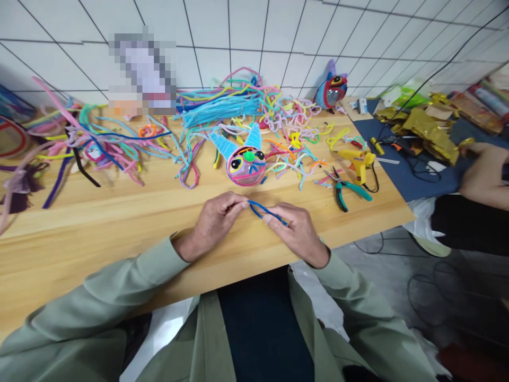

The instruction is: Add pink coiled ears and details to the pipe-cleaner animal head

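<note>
Between my two hands is a blue pipe cleaner (260, 206), bent into a narrow loop. My left hand (220, 217) pinches its left end between thumb and forefinger. The right end is gripped by my right hand (296, 228), whose fingers are closed around it. Just beyond my hands sits a round animal-face ornament (246, 165) with light-blue pointed ears, a green nose, black-and-yellow eyes and a pink rim. To the right lie open pliers (345, 192) with teal-and-black handles.
A yellow glue gun (358, 162) lies behind the pliers. Bundled light-blue pipe cleaners (222, 110) and a colourful tangle (107, 138) line the wall. A second ornament (333, 90) stands at the back. Gold packaging (429, 127) and another person's arm (485, 175) are at right.
</note>
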